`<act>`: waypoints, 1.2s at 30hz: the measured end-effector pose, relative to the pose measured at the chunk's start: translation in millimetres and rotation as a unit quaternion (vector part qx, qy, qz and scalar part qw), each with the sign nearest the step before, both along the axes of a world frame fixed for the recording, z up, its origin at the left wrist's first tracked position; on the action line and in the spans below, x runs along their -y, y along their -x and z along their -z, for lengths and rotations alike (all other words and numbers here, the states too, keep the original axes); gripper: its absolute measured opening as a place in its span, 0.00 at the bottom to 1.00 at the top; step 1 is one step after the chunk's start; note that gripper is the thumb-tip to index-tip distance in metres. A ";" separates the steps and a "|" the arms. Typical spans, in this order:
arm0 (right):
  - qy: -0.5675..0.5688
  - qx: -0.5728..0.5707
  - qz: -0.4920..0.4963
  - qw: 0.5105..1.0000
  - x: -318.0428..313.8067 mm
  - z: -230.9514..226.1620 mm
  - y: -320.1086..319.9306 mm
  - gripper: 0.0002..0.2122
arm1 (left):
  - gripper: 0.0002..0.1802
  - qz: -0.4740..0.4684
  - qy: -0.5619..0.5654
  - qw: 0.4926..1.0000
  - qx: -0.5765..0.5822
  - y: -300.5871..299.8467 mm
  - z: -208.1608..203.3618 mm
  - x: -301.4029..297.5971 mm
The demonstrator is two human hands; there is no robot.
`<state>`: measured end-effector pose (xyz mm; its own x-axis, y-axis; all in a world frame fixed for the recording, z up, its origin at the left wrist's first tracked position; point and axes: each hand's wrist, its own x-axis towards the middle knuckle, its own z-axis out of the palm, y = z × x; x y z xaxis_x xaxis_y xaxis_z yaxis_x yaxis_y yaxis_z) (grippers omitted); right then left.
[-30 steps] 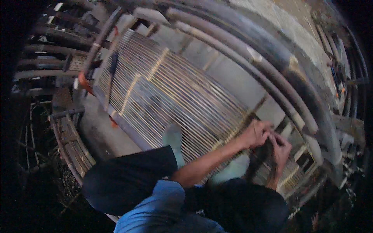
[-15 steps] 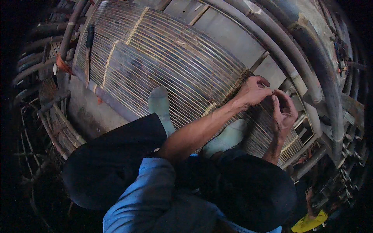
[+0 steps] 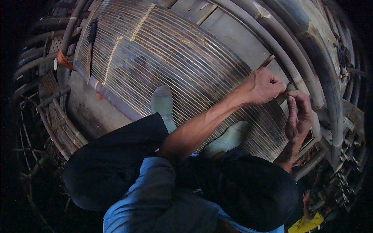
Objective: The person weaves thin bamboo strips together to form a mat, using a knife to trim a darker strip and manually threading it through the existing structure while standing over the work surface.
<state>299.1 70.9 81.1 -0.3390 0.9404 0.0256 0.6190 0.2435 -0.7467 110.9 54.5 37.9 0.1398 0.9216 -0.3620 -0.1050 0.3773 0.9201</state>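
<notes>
A panel of thin parallel bamboo slats (image 3: 178, 73) lies under my feet, crossed by pale woven bands and thin reddish cord. Over its right edge, my left hand (image 3: 267, 86) is curled closed, thumb and fingers pressed together. Just right of it, my right hand (image 3: 299, 114) bends its fingers toward its thumb in a pinch. The fingertips of both hands nearly meet. Whatever lies between them is too small or hidden to make out. My feet in pale green socks (image 3: 162, 103) rest on the slats.
A knife with a dark handle (image 3: 92, 31) lies at the panel's left end. Thick bamboo poles (image 3: 328, 77) curve along the right, with more poles and sticks (image 3: 58, 124) at the left. Orange cloth (image 3: 64, 60) hangs near them. Another person's foot with yellow cloth (image 3: 307, 224) shows at lower right.
Both hands have moved right, away from the woven band at the panel's edge. My left hand has turned and closed more tightly, and its fingertips remain close to my right hand's.
</notes>
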 end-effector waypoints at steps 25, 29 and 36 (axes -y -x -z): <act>-0.145 0.095 -0.102 0.980 3.1 -48.5 18.0 0.06 | 0.20 -0.079 -0.207 0.973 0.057 -20.5 -46.6 2.9; 0.024 0.000 0.024 0.999 4.0 -38.2 0.1 0.03 | 0.19 -0.017 0.007 0.956 0.291 -36.9 -26.3 2.2; 0.124 -0.158 0.082 0.976 4.8 -2.3 -31.4 0.03 | 0.10 -0.040 -0.120 0.970 0.207 -43.4 40.7 -0.1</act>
